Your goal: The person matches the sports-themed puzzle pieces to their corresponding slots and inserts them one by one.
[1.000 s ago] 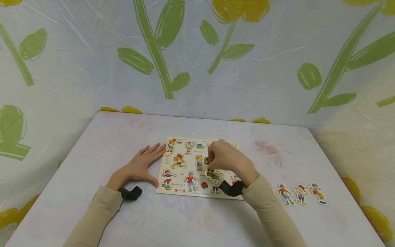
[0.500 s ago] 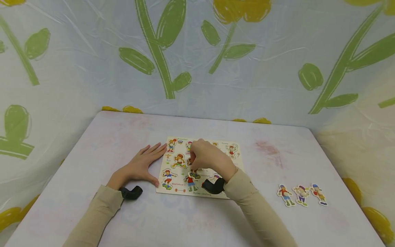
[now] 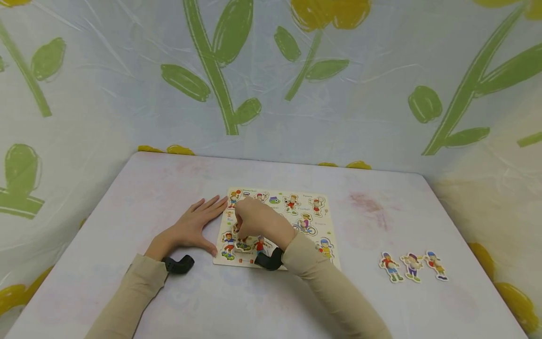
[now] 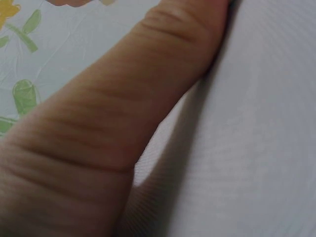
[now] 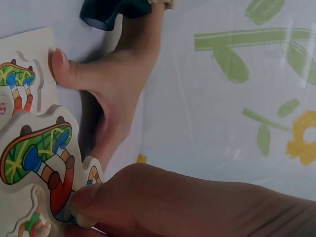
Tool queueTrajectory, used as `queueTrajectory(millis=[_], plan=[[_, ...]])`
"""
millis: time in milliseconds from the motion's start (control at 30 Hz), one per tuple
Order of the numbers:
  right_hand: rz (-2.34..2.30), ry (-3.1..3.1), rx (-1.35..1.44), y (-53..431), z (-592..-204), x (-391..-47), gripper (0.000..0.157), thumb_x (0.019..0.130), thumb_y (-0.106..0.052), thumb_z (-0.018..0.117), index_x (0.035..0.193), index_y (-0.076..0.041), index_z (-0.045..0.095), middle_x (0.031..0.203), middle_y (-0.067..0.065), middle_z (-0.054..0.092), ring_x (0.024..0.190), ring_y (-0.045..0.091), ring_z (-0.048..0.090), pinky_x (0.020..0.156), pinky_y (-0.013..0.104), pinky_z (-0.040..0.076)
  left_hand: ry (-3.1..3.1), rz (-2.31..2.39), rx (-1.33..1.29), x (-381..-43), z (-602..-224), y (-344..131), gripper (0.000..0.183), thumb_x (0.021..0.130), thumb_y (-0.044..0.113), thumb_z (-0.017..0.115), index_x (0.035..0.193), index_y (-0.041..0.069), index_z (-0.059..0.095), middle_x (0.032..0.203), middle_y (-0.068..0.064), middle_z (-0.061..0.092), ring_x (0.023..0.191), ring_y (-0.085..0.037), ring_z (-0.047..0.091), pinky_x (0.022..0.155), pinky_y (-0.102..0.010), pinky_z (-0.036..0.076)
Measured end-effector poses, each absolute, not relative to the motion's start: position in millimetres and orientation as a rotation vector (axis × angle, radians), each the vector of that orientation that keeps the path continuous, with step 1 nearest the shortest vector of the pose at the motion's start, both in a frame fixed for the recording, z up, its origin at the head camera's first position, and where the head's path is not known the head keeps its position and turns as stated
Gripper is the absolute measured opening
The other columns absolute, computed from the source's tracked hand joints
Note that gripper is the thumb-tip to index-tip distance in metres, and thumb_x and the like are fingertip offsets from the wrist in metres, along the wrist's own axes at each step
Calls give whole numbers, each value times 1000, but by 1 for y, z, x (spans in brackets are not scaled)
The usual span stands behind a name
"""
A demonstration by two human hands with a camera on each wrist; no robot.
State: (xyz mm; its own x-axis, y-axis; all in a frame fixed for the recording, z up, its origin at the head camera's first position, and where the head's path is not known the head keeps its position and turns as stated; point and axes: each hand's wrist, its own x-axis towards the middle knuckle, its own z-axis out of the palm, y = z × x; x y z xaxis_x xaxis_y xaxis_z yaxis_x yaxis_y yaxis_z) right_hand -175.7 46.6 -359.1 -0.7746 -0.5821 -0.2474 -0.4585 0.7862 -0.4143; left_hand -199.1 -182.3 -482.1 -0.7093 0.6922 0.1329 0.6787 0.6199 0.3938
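A wooden peg puzzle board (image 3: 327,227) with printed sports figures lies mid-table. My right hand (image 3: 259,220) pinches a skateboarder puzzle piece (image 5: 37,153), held above the board's lower left part. In the right wrist view the thumb lies on the piece's edge, while the fingers are mostly hidden. Nearby on the board is the matching skateboarder picture (image 3: 228,246). My left hand (image 3: 192,230) rests flat with spread fingers, thumb and fingertips at the board's left edge. The left wrist view shows mainly one large, close digit (image 4: 113,94).
Three loose figure pieces lie in a row on the table to the right: a red-topped one (image 3: 391,267), a purple-capped one (image 3: 412,267) and a blue-capped one (image 3: 437,266). A flower-patterned sheet (image 3: 360,108) hangs behind the table. Black cameras (image 3: 179,264) sit on both wrists.
My right hand has carried the skateboarder puzzle piece leftward across the board, uncovering the figures at its right. The left hand has stayed in place.
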Motion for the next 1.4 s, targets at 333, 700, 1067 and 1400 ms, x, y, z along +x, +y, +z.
queueTrajectory(millis=[333,700,1067,1400], plan=[[-400,2617,-850,24,-387,-176,24,73,-6,82,62,-13,62,60,-5,58,56,10,51,47,21,40,2796,672,1176,-201,-485,-186,139,52,82,75,159,10,22,165,-4,18,151,-30,11,119,-55,6],[-364,2618,-811,13,-399,-176,23,75,-10,83,69,-11,61,63,-3,58,58,11,52,50,22,41,2789,682,1185,-202,-485,-185,139,51,82,74,159,11,22,166,-3,17,152,-28,10,119,-55,6],[-450,2583,-773,15,-402,-177,22,75,-6,82,66,-9,62,62,-2,58,56,11,52,47,21,41,2785,679,1166,-203,-486,-183,138,53,82,74,159,11,22,166,-2,17,152,-28,10,119,-54,5],[-425,2634,-835,18,-406,-172,23,75,-7,79,68,-11,57,61,-4,52,54,9,46,46,20,36,2784,672,1159,-202,-486,-183,138,52,83,74,159,10,22,166,-3,17,152,-28,10,119,-54,5]])
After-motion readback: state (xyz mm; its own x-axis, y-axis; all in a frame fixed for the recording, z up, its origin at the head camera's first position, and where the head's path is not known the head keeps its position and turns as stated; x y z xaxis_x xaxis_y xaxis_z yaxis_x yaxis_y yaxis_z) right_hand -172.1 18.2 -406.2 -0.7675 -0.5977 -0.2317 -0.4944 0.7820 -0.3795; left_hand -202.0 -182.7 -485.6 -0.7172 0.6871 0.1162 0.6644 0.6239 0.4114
